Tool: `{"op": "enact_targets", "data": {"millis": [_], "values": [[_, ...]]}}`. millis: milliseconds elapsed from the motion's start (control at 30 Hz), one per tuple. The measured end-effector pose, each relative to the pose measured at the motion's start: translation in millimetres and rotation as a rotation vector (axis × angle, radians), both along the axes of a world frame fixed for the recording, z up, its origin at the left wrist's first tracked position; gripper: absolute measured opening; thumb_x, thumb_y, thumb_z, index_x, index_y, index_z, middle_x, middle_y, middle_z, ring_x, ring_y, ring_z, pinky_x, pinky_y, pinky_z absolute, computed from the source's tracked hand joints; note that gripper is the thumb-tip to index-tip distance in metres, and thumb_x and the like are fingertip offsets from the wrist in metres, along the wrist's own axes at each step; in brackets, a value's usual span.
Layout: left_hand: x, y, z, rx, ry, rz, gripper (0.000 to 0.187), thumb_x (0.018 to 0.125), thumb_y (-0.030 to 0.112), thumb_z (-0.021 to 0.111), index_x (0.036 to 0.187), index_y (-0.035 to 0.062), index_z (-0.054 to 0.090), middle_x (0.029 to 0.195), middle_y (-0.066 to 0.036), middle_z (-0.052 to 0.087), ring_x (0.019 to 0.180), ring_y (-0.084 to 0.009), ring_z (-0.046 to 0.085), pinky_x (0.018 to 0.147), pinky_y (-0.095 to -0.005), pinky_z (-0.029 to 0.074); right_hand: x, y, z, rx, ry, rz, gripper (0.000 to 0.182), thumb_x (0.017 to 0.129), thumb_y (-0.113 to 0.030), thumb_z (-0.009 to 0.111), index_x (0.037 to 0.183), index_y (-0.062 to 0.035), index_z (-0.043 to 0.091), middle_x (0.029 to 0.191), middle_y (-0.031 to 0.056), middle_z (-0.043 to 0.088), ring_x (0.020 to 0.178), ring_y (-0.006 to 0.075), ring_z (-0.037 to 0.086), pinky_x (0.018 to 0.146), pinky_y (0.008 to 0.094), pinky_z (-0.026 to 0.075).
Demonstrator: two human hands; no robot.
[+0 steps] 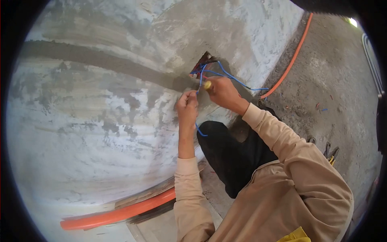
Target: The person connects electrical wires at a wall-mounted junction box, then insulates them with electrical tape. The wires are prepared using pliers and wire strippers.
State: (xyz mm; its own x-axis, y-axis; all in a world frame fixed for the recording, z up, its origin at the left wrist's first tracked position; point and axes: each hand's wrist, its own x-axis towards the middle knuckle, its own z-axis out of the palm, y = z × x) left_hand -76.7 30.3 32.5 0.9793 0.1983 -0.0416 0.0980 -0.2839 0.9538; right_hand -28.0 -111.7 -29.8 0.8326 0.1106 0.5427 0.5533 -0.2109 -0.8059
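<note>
A wall opening sits in the wall with wires trailing out, both hands just below it, left hand beside right hand, a conduit along the wall's base, pliers on the floor at right.

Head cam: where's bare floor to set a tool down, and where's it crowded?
Free: concrete floor right of the upper orange conduit, above the pliers; only small scraps there. Crowded: the wall box, where blue wires tangle around the left hand and right hand. The lower orange conduit lines the wall base.
</note>
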Motion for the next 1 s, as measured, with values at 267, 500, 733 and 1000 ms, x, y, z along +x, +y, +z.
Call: {"op": "enact_targets", "data": {"millis": [267,500,733,1000], "values": [[12.0,25.7,-6.2,0.158,-0.036,-0.279,0.032,0.102,0.029,0.045,0.122,0.0074,0.059,0.068,0.007,0.040,0.053,-0.0035,0.036,0.047,-0.0198,0.031,-25.6,-26.7,-4.6,-0.148,-0.047,-0.165,0.019,0.073,-0.010,0.066,0.091,-0.0081,0.064,0.085,0.0138,0.067,0.072,0.0332,0.066,0.062,0.0436,0.052],[34.9,9.0,-17.6,-0.244,0.054,-0.167,0.033,0.097,0.028,0.059,0.118,0.0032,0.055,0.086,0.002,0.051,0.064,-0.0048,0.041,0.050,-0.0194,0.031,-174.5,-211.3,-153.1,-0.281,0.725,-0.422,0.028,0.076,-0.015,0.064,0.103,-0.0120,0.062,0.100,0.0167,0.066,0.091,0.0365,0.064,0.075,0.0461,0.050],[35.2,-17.2,-32.9,-0.375,0.080,-0.216,0.033,0.096,0.024,0.062,0.119,0.0019,0.055,0.088,0.000,0.054,0.069,-0.0061,0.045,0.055,-0.0200,0.035,-381.4,-343.8,-373.8,-0.729,1.041,-0.450,0.020,0.081,-0.012,0.063,0.098,-0.0018,0.060,0.101,0.0220,0.059,0.097,0.0412,0.058,0.082,0.0495,0.047],[23.2,-25.3,-39.5,-0.363,0.048,-0.177,0.036,0.096,0.024,0.062,0.123,0.0006,0.054,0.091,-0.001,0.055,0.072,-0.0058,0.045,0.058,-0.0204,0.037,-406.2,-365.3,-350.4,-0.761,1.236,-1.234,0.054,0.073,-0.040,0.077,0.111,-0.0043,0.063,0.106,0.0203,0.060,0.110,0.0388,0.054,0.090,0.0443,0.046]]}}
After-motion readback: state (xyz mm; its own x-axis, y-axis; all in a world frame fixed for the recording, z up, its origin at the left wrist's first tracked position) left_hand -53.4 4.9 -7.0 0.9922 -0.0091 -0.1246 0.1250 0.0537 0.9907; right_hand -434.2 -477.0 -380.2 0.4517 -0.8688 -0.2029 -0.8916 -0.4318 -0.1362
